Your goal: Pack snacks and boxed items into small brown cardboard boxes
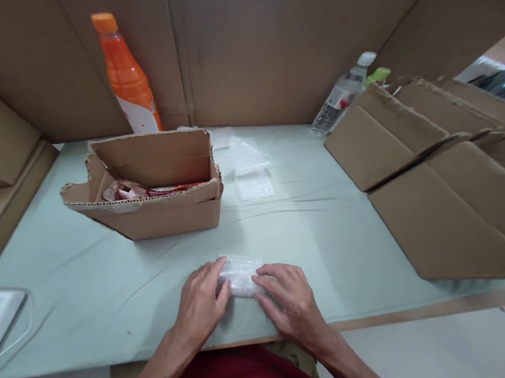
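Observation:
A small bundle of bubble wrap point(241, 272) lies on the pale green table cover point(316, 230) near the front edge. My left hand point(202, 303) rests on its left end with fingers curled against it. My right hand point(289, 301) presses on its right end, fingers bent over the wrap. Both hands grip the bundle between them; what is inside it cannot be made out.
An open cardboard box point(147, 189) with red-and-white packets stands behind to the left. An orange bottle point(126, 75) stands at the back wall. Loose bubble-wrap pieces point(249, 170) lie mid-table. Flattened cartons point(462, 181) cover the right side, a clear water bottle point(343, 95) beside them.

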The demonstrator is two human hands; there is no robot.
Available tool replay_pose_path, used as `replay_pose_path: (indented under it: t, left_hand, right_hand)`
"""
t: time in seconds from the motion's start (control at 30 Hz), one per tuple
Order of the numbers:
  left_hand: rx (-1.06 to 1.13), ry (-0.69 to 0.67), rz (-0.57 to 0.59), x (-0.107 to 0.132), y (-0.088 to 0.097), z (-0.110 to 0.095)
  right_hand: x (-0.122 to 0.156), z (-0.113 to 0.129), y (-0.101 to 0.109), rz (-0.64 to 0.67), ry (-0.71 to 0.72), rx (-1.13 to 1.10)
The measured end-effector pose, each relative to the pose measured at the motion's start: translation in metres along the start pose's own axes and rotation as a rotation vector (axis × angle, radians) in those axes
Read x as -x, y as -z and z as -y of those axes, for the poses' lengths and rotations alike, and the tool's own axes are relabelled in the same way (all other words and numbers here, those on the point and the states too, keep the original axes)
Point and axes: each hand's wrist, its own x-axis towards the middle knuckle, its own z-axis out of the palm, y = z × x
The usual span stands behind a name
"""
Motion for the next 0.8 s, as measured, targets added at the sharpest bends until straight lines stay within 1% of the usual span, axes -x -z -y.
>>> replay_pose_path:
  t: [0.07, 0.13, 0.2, 0.3, 0.33, 0.4, 0.43, 0.5, 0.6, 0.7, 0.77, 0.8]
  left_hand:
    - [0.018, 0.054, -0.011, -0.002, -0.001, 0.000]
    - [0.094, 0.147, -0.043, 0.000, 0.000, -0.001]
    - [0.250, 0.302, -0.088, 0.006, 0.002, -0.002]
    - [0.599, 0.565, -0.117, 0.015, 0.005, -0.005]
    - [0.722, 0.626, -0.109, 0.016, 0.005, -0.007]
    - [0.919, 0.683, -0.066, 0.015, 0.006, -0.012]
    - [0.980, 0.693, -0.039, 0.013, 0.006, -0.014]
    - [1.026, 0.698, 0.005, 0.009, 0.006, -0.018]
    - [0.990, 0.674, 0.023, 0.005, 0.006, -0.020]
    - [0.901, 0.588, 0.019, 0.006, 0.009, -0.020]
    - [0.852, 0.507, 0.031, 0.007, 0.012, -0.022]
    - [0.836, 0.465, 0.041, 0.007, 0.014, -0.022]
  right_hand:
    - [0.002, 0.001, -0.002, 0.089, 0.037, 0.041]
    - [0.001, -0.001, -0.008, 0.116, 0.036, 0.055]
    - [-0.001, -0.004, -0.014, 0.048, -0.009, 0.015]
    - [-0.007, -0.007, -0.018, -0.070, -0.123, -0.140]
    - [-0.009, -0.006, -0.018, -0.081, -0.159, -0.204]
    - [-0.011, -0.001, -0.018, -0.058, -0.217, -0.337]
    - [-0.012, 0.001, -0.017, -0.031, -0.242, -0.402]
    - [-0.011, 0.006, -0.015, 0.045, -0.300, -0.514]
    - [-0.011, 0.005, -0.006, 0.189, -0.411, -0.620]
    - [-0.016, -0.001, 0.006, 0.259, -0.485, -0.718]
    - [-0.022, -0.005, 0.012, 0.277, -0.495, -0.807]
    - [-0.025, -0.006, 0.013, 0.308, -0.493, -0.863]
